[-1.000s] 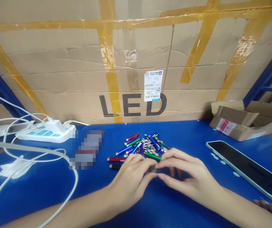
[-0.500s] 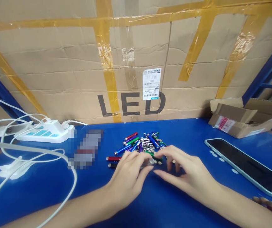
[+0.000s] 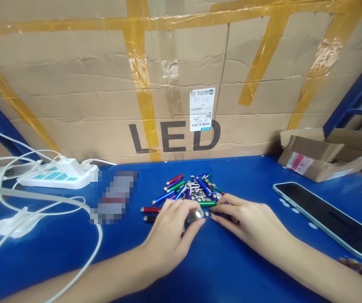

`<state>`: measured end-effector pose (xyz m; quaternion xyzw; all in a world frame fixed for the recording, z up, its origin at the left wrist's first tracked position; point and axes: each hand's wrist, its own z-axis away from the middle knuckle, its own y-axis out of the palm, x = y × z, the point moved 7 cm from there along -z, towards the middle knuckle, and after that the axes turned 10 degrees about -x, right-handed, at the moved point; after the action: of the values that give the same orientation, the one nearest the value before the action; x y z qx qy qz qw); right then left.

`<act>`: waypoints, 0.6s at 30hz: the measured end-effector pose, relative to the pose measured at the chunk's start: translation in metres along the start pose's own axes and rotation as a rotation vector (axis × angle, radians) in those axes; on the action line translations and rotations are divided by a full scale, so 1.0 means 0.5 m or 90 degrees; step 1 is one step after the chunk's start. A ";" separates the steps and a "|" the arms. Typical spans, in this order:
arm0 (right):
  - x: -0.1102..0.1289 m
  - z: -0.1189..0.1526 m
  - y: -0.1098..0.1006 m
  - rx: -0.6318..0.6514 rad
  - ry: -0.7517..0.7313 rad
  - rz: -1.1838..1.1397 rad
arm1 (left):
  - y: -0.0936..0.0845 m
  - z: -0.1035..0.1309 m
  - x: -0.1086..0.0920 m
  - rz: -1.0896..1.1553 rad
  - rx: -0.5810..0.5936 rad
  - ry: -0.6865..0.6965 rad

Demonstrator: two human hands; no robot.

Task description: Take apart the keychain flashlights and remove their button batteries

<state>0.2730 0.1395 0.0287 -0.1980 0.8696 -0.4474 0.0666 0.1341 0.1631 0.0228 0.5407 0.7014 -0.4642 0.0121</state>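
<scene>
My left hand [image 3: 171,229] is curled around a small flashlight tube, whose round silver end [image 3: 199,214] points toward my right hand; the rest of it is hidden by the fingers. On the tabletop, my right hand [image 3: 253,221] has thumb and forefinger closed on a tiny button cell [image 3: 212,213]. Another button cell [image 3: 206,213] lies between the hands. Just behind them is a green flashlight [image 3: 206,204]. Beyond spreads a pile of coloured mini flashlights, including a blue one [image 3: 163,197], with silver clips [image 3: 196,192] and more loose cells.
A white power strip [image 3: 61,174] with looping cables stands on the left of the blue table [image 3: 200,269]. To the right lie a phone [image 3: 326,219] and an open cardboard box [image 3: 316,160]. A large taped carton [image 3: 89,97] forms the back.
My right hand has moved slightly away from the left and lowered its fingertips to the table. The left hand has turned the silver tube end more into view.
</scene>
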 end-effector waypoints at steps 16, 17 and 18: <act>0.008 -0.006 -0.028 -0.073 0.053 -0.198 | 0.005 0.001 -0.013 0.001 0.011 0.066; 0.013 -0.006 -0.037 -0.101 0.047 -0.231 | 0.005 0.001 -0.014 0.001 0.009 0.071; 0.019 -0.006 -0.047 -0.128 0.034 -0.258 | 0.005 0.000 -0.014 0.001 0.008 0.075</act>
<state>0.2699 0.1258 0.0500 -0.3621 0.8539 -0.3675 -0.0679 0.1390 0.1577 0.0245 0.5681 0.6973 -0.4359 -0.0323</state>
